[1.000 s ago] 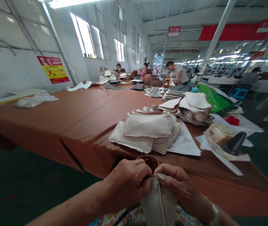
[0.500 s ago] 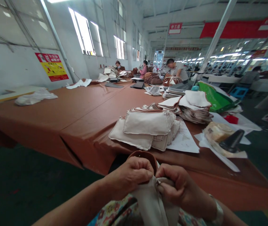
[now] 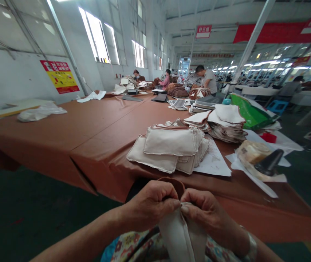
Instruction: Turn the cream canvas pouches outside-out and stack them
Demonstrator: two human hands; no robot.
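Low in the head view, over my lap, both hands pinch the top edge of a pale cream sewn fabric piece (image 3: 176,233). A seam runs down its middle. My left hand (image 3: 155,200) is closed on it from the left, thumb and forefinger pressed together. Close beside it, my right hand (image 3: 208,211) grips the same edge from the right, with the thumb on top. Behind the fingers shows a curved brown leather-like part (image 3: 176,183); whether it joins the fabric I cannot tell. A stack of cream sewn pieces (image 3: 170,140) lies on the table just beyond my hands.
The table (image 3: 103,127) has a brown cover. To the right are more stacked pieces (image 3: 228,123), a green bag (image 3: 251,111), and a black conical object (image 3: 269,162) beside a yellowish block (image 3: 255,153). A plastic bag (image 3: 42,112) lies left. Several people work at the far end.
My fingers have shifted slightly along the fabric edge, and my hands sit a little closer together. The brown part behind them shows less. The table stacks have not moved.
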